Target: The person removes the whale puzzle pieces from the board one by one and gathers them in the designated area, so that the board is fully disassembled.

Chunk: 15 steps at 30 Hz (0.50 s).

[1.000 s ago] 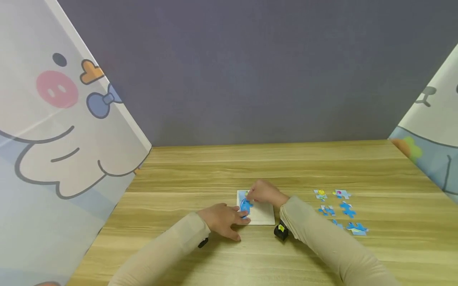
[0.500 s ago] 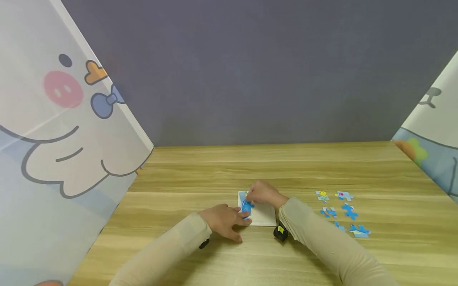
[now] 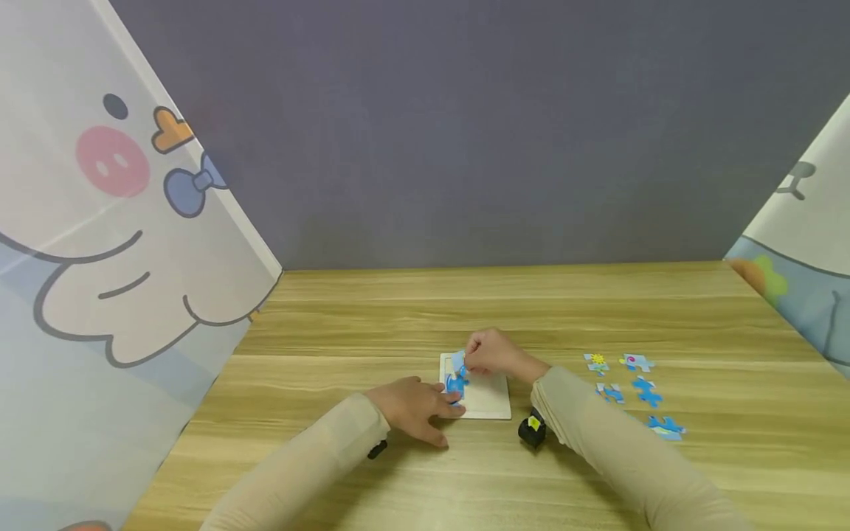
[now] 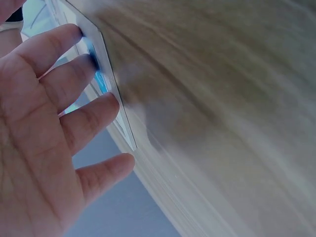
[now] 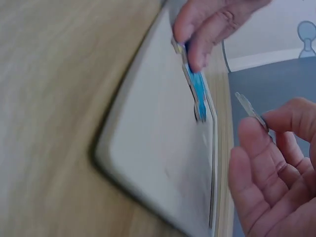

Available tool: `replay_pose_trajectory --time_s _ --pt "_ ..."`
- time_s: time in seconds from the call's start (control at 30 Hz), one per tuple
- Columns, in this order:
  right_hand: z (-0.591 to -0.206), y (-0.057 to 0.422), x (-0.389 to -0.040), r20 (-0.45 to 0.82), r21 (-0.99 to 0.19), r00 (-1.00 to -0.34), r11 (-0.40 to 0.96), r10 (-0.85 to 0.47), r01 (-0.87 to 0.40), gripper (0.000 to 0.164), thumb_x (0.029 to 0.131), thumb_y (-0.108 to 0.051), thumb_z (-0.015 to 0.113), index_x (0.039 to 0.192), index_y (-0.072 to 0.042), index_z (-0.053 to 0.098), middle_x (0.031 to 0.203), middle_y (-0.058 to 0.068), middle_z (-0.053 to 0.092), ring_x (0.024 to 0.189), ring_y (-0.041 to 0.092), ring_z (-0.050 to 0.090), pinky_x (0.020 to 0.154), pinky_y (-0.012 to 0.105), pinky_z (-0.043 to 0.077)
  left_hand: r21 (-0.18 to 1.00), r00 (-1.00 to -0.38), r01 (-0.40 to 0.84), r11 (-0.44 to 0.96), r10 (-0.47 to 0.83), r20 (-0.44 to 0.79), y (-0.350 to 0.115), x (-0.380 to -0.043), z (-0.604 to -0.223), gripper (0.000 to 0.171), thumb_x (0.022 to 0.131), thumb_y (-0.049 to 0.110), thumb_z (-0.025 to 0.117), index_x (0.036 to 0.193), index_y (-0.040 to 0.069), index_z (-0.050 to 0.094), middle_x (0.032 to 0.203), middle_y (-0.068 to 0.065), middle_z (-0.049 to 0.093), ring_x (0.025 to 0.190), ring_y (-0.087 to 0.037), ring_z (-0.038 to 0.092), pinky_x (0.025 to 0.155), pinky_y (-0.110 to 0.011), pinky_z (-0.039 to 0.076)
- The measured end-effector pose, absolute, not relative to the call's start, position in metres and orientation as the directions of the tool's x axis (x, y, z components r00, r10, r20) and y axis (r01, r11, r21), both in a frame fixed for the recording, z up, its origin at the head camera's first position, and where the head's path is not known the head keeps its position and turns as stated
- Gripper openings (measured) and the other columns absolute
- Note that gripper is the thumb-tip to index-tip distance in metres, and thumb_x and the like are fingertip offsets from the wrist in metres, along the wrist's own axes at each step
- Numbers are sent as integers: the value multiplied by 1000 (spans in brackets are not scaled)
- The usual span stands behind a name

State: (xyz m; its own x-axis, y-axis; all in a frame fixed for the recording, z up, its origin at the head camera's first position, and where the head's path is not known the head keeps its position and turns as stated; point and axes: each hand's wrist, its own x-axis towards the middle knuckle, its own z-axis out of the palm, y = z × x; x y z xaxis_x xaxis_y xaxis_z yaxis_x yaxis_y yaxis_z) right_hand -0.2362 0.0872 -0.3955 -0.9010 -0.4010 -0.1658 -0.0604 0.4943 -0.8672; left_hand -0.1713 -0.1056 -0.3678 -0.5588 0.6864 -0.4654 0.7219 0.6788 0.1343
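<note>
A shallow white puzzle tray (image 3: 488, 400) lies on the table between the hands. My left hand (image 3: 415, 409) has its fingers extended over the tray's left side, fingertips resting on a blue jigsaw piece (image 3: 454, 386) set along that edge. In the left wrist view the fingers (image 4: 79, 118) are spread and straight. My right hand (image 3: 493, 352) pinches a light-blue jigsaw piece (image 3: 458, 361) over the tray's upper left corner. The right wrist view shows this held jigsaw piece (image 5: 250, 109) edge-on between thumb and finger, raised above the tray, while the blue piece lies in it.
Several loose jigsaw pieces lie to the right, among them a sun piece (image 3: 598, 361), a pink-spiral piece (image 3: 637, 362) and a blue piece (image 3: 647, 391). The right sleeve (image 3: 598, 420) partly covers the group. A grey panel (image 3: 465, 147) stands behind the table (image 3: 372, 310).
My right hand has risen slightly and shifted right, lifting the pinched jigsaw piece off the tray at a tilt. The left hand keeps its place on the blue piece.
</note>
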Motion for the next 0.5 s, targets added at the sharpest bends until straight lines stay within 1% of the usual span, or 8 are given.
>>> replay_pose_trajectory --time_s 0.03,0.1,0.17,0.23,0.3,0.4,0.43,0.5 --pt "-396 89 -237 -172 -876 -899 480 -402 -47 8 74 3 62 82 2 63 61 4 61 52 13 56 50 26 49 145 -562 716 683 687 -460 -106 -172 -368 58 92 51 56 144 28 46 149 7 36 139 -18 32 109 -47 30" --pt "-396 93 -239 -190 -886 -893 464 -409 -25 23 75 4 61 98 5 62 62 5 61 52 13 56 49 26 49 168 -566 712 682 699 -438 -106 -174 -368 56 93 49 56 143 26 48 148 6 39 137 -17 35 109 -44 31" --pt "-396 98 -239 -196 -892 -885 452 -423 -18 38 76 5 61 114 7 58 62 5 59 51 13 54 49 25 47 186 -565 720 669 721 -401 -106 -176 -369 53 93 46 56 141 25 50 146 4 42 134 -15 39 108 -40 33" --pt "-397 104 -239 -195 -897 -875 442 -442 -24 46 78 6 61 124 8 53 61 4 55 51 13 50 51 24 46 205 -561 731 651 744 -363 -106 -179 -370 52 94 44 57 140 22 51 145 1 43 129 -14 46 106 -36 37" --pt "-397 112 -238 -177 -901 -863 431 -473 -51 44 82 5 60 125 10 52 61 2 52 51 12 48 52 24 45 221 -555 740 635 763 -332 -106 -181 -370 51 94 42 58 140 20 52 146 -2 42 126 -15 49 105 -34 38" --pt "-397 126 -237 -147 -912 -847 402 -511 -84 35 86 3 57 120 12 54 63 1 49 52 11 44 52 23 42 224 -562 742 632 769 -306 -105 -186 -370 52 94 41 59 141 18 51 149 -5 38 126 -20 50 104 -35 39" --pt "-397 131 -237 -138 -916 -843 392 -519 -91 33 87 2 57 118 12 55 64 1 49 52 11 44 51 22 41 216 -569 740 637 764 -303 -105 -188 -370 53 94 41 59 141 18 50 150 -6 37 127 -21 49 105 -36 38" --pt "-397 140 -238 -123 -924 -839 369 -529 -97 32 87 2 56 117 13 54 66 1 50 53 11 44 50 22 38 196 -582 735 649 753 -307 -103 -192 -370 56 94 42 59 143 17 47 151 -8 34 132 -23 42 106 -37 36"
